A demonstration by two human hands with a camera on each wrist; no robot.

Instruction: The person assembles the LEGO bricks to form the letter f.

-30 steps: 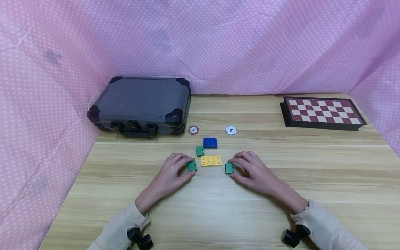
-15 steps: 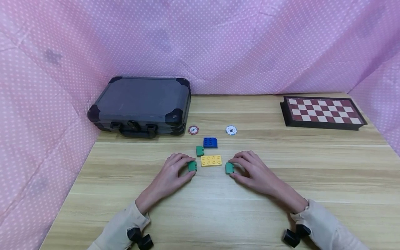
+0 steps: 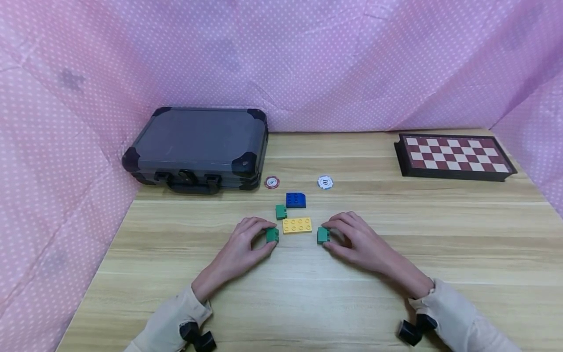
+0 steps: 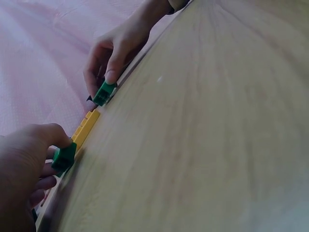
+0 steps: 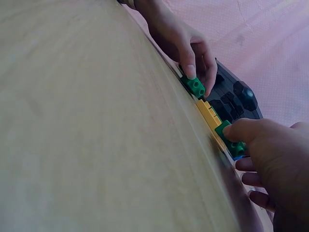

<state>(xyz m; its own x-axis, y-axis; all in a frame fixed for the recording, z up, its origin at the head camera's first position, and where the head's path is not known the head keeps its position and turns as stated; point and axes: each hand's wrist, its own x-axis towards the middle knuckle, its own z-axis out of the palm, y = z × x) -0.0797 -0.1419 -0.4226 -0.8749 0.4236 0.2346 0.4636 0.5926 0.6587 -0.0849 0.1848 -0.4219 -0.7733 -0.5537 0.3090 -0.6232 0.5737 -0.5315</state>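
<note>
My left hand (image 3: 244, 244) pinches a small green brick (image 3: 272, 235) between thumb and fingers, just left of a yellow brick (image 3: 291, 228) with studs on top. On the other side, my right hand (image 3: 358, 243) pinches a second green brick (image 3: 323, 235), its studs turned towards the palm. A gap separates that brick from the yellow one. A third green brick (image 3: 280, 212) lies behind the yellow brick's left end, and a blue brick (image 3: 295, 200) lies farther back. In the right wrist view, studs show on the left hand's green brick (image 5: 195, 87).
A red-rimmed poker chip (image 3: 271, 182) and a white poker chip (image 3: 325, 182) lie behind the bricks. A grey case (image 3: 200, 137) stands at the back left of the wooden table (image 3: 281, 303), a checkered board (image 3: 457, 155) at the back right. Pink dotted cloth (image 3: 325, 63) hangs behind.
My left hand and its green brick have shifted slightly right, towards the yellow brick. The right hand stays almost where it was, still pinching its green brick.
</note>
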